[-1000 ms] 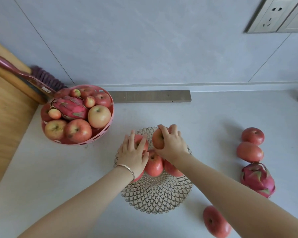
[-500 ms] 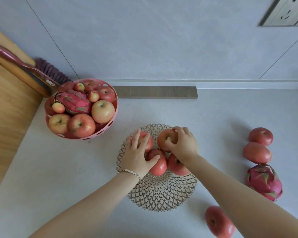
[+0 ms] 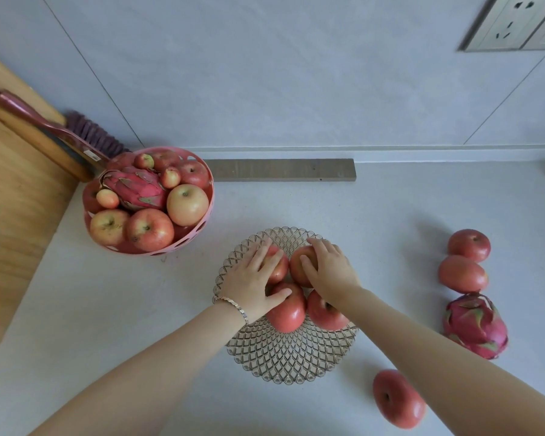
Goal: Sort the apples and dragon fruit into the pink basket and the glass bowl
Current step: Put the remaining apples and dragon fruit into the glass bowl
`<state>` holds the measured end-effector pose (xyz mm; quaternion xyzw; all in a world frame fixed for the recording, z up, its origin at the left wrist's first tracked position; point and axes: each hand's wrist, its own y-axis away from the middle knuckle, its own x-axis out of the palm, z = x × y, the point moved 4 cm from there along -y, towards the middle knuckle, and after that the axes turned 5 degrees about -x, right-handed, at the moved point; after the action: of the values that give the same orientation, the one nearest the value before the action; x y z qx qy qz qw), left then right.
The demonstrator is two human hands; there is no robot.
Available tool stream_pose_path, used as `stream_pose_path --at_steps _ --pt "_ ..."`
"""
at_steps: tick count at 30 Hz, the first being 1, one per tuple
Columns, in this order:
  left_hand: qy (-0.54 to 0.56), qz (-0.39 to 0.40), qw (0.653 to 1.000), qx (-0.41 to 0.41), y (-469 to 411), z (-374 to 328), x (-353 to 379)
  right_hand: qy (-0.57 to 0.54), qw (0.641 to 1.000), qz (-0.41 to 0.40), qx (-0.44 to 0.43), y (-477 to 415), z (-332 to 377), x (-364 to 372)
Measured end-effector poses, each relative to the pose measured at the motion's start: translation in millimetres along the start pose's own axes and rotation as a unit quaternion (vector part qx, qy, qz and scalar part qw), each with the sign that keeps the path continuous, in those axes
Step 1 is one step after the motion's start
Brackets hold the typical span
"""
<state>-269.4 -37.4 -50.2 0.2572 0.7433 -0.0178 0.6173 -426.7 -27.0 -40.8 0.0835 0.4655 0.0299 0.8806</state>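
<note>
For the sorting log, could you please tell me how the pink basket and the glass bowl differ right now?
The pink basket is opaque plastic with oval cut-outs; the glass bowl is clear with a diamond pattern. The pink basket is heaped with apples and one dragon fruit; the glass bowl holds only four apples. No hand touches the pink basket, while the left hand and right hand rest on apples in the glass bowl. Both stand on the pale counter.

- Both hands, the left hand [image 3: 252,283] and the right hand [image 3: 329,269], are crowding the far half of the glass bowl [image 3: 283,354], leaving its near half lying bare.
- Open counter [image 3: 114,309] is stretching between the bowl and the heaped pink basket [image 3: 206,212].
- Two apples [image 3: 463,273], a dragon fruit [image 3: 475,325] and a lone apple [image 3: 397,398] are lining the bowl's right side.
</note>
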Motion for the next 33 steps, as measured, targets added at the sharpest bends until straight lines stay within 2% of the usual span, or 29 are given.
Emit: stream_pose_path --at_steps 2,4,6,8,10,17,21,24,26,29,30,31,33 --pt "0.015 -0.006 1.000 -0.007 4.3 2.9 -4.3 -0.017 0.999 -0.032 -0.002 8.4 2.9 -7.0" --pt "0.029 -0.035 0.999 -0.012 12.9 7.4 -10.6 -0.015 1.000 -0.027 0.002 23.8 2.5 -14.0" --pt "0.050 -0.036 0.998 -0.014 24.9 14.6 -12.5 -0.002 0.999 0.027 0.017 40.7 -2.0 -16.9" --pt "0.057 0.016 0.998 -0.030 36.7 21.8 -4.7 0.015 0.994 0.101 0.039 56.7 -9.7 -14.1" --pt "0.037 0.051 0.997 -0.042 43.3 26.4 4.0 0.050 0.988 0.138 0.041 64.9 -16.3 -8.3" --pt "0.117 0.007 0.991 -0.063 46.9 31.4 10.2 0.044 0.995 0.085 0.017 75.8 -26.2 2.4" --pt "0.095 -0.003 0.993 -0.076 48.5 28.8 15.8 0.068 0.994 0.089 0.008 76.4 -25.0 2.8" --pt "0.016 -0.001 0.996 -0.087 49.8 25.0 9.1 0.057 0.992 0.114 0.006 74.6 -23.9 -2.6" --pt "-0.054 -0.049 0.997 -0.036 50.6 15.3 2.8 0.043 0.993 0.106 0.013 78.4 -25.5 -14.0" --pt "-0.070 -0.133 0.986 0.072 52.7 -10.9 1.4 0.056 0.995 0.035 0.074 93.5 -39.4 -37.3" --pt "-0.066 -0.156 0.981 0.094 55.7 -22.4 0.3 0.068 0.991 0.040 0.107 102.0 -49.2 -42.6" --pt "-0.066 -0.160 0.979 0.107 58.5 -33.3 0.6 0.080 0.984 0.074 0.138 111.4 -59.6 -45.2" --pt "-0.080 -0.135 0.980 0.122 60.7 -44.4 10.1 0.104 0.960 0.201 0.165 131.6 -76.5 -40.8"
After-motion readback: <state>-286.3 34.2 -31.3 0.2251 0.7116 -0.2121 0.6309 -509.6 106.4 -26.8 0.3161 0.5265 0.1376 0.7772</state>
